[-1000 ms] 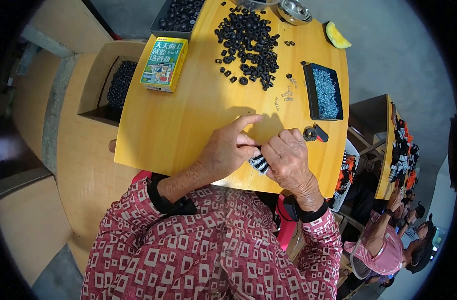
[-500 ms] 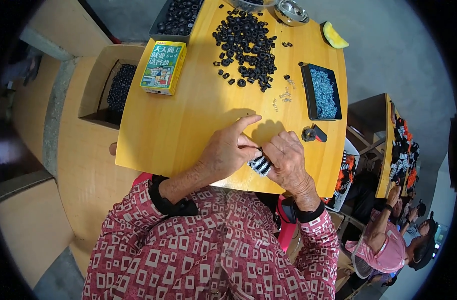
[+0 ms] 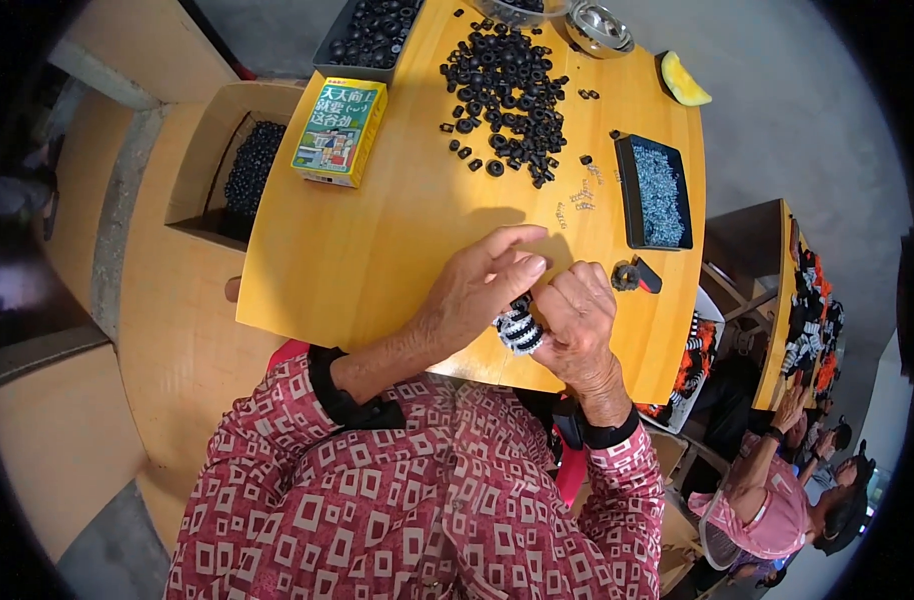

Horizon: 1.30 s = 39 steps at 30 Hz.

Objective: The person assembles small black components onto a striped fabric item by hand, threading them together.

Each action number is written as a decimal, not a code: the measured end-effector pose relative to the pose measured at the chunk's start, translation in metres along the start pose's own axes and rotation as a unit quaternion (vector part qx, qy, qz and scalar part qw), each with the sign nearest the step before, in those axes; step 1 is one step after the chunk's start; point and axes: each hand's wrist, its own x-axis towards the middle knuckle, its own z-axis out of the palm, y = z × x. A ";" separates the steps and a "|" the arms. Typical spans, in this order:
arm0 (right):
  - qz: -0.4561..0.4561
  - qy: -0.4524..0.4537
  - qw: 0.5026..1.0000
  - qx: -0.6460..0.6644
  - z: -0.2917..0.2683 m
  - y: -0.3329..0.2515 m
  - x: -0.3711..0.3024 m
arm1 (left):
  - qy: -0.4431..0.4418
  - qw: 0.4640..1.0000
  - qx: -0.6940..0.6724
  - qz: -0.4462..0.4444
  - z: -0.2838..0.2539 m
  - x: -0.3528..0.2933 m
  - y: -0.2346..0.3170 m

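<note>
A small black-and-white striped piece point(image 3: 520, 331), ribbed and rounded, is just above the table's near edge between my two hands. My right hand point(image 3: 577, 315) is closed round its right side, fingers curled. On its left, my left hand point(image 3: 477, 285) has thumb and forefinger stretched out and apart above it; the other fingers are largely hidden. A dark part shows at the top of the piece, between the hands. To the right of my right hand lie a dark ring point(image 3: 626, 276) and a small black-and-red tool point(image 3: 650, 276).
Many black beads point(image 3: 512, 95) spread over the yellow table point(image 3: 347, 260), near several small springs point(image 3: 583, 196). Around them are a tray of bluish bits point(image 3: 659, 190), a yellow-green box point(image 3: 342, 135), a metal bowl point(image 3: 599, 30) and a yellow wedge point(image 3: 685, 80). Other people sit at right.
My left thumb has lifted off the striped piece and moved up toward the forefinger. The right hand keeps its hold. The whole view has shifted slightly.
</note>
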 end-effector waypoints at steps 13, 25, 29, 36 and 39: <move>-0.006 0.029 0.999 0.017 0.017 -0.002 -0.003 | -0.049 0.989 -0.115 -0.074 0.016 0.007 0.002; 0.021 0.093 0.993 -0.073 0.002 0.014 0.002 | -0.024 0.998 0.035 -0.051 -0.005 0.002 0.004; 0.011 0.070 0.995 -0.066 0.003 0.010 -0.002 | -0.051 0.989 0.118 -0.067 -0.012 0.001 0.005; -0.006 0.043 0.999 -0.019 0.002 0.008 -0.005 | -0.097 0.979 0.165 -0.073 -0.027 0.006 0.008; -0.003 0.035 0.999 -0.013 0.003 0.008 -0.003 | -0.114 0.979 0.143 -0.085 -0.029 0.009 0.008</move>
